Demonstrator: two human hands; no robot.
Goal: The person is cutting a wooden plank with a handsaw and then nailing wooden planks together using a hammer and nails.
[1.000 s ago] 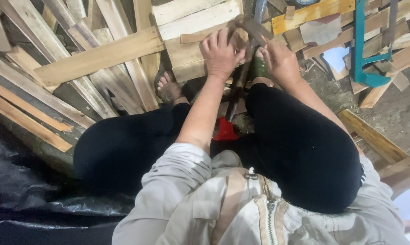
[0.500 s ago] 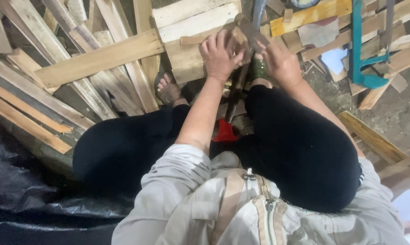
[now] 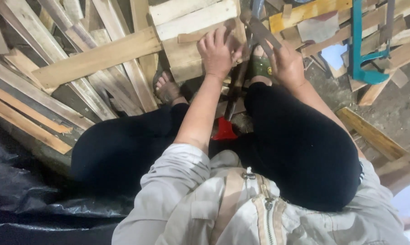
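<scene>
I sit with black-trousered legs apart over a pile of wood. My left hand (image 3: 218, 52) presses, fingers curled, on a thin wooden strip (image 3: 193, 36) that lies across a pale plank panel (image 3: 182, 16). My right hand (image 3: 286, 63) grips a dark metal tool (image 3: 259, 28) whose head sits at the panel's right edge, close to my left fingers. A second long dark tool (image 3: 234, 93) with a red end (image 3: 224, 130) lies on the ground between my feet, which wear sandals.
Loose planks and slats (image 3: 91, 59) fan out to the left. A teal saw frame (image 3: 363, 50), a yellow board (image 3: 305, 13) and a grey sheet (image 3: 318, 28) lie at the upper right. Black plastic sheeting (image 3: 28, 199) covers the lower left. More boards (image 3: 373, 136) lie at the right.
Both hands stay at the panel. The right hand has shifted the metal tool slightly against the panel's edge; the left hand keeps pressing on the strip.
</scene>
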